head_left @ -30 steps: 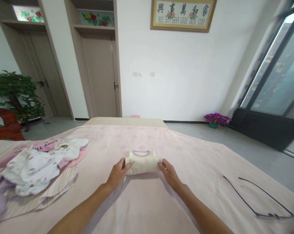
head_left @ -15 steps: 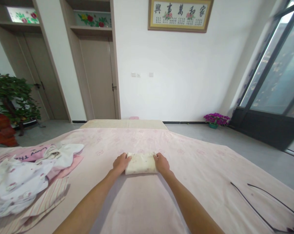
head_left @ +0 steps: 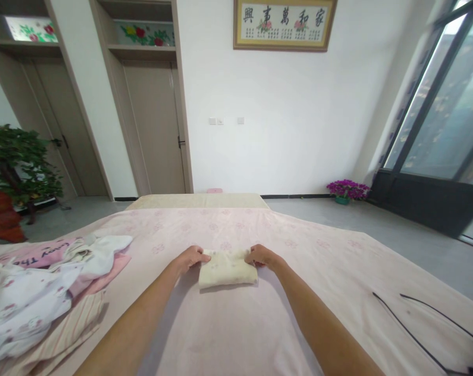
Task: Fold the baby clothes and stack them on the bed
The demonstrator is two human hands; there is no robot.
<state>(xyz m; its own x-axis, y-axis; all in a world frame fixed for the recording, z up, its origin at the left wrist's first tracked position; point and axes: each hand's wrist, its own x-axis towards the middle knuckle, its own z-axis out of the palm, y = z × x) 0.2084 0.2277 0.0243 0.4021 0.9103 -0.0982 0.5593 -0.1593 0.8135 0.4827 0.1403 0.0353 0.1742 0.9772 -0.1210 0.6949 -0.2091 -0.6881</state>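
Note:
A cream-coloured cloth with faint spots, folded into a small rectangular bundle [head_left: 227,271], lies in front of me on the pink flowered sheet [head_left: 228,334]. My left hand [head_left: 192,257] pinches its far left corner between thumb and fingers. At the far right corner, my right hand [head_left: 261,255] has the same kind of hold. The near edge of the cloth hangs slightly off the sheet and casts a thin shadow. What sort of garment or cloth it is cannot be made out.
To the left lies a heap of clothes: a white printed garment [head_left: 24,308], a pink lettered one [head_left: 44,253] and a striped one [head_left: 64,334]. Thin black glasses-like arms [head_left: 408,331] rest at the right. Beyond the sheet are a beige surface [head_left: 197,201] and purple flowers [head_left: 348,189].
The cloth has come slightly nearer to me and its near edge now looks wider. Both hands have shifted from its sides to its far corners.

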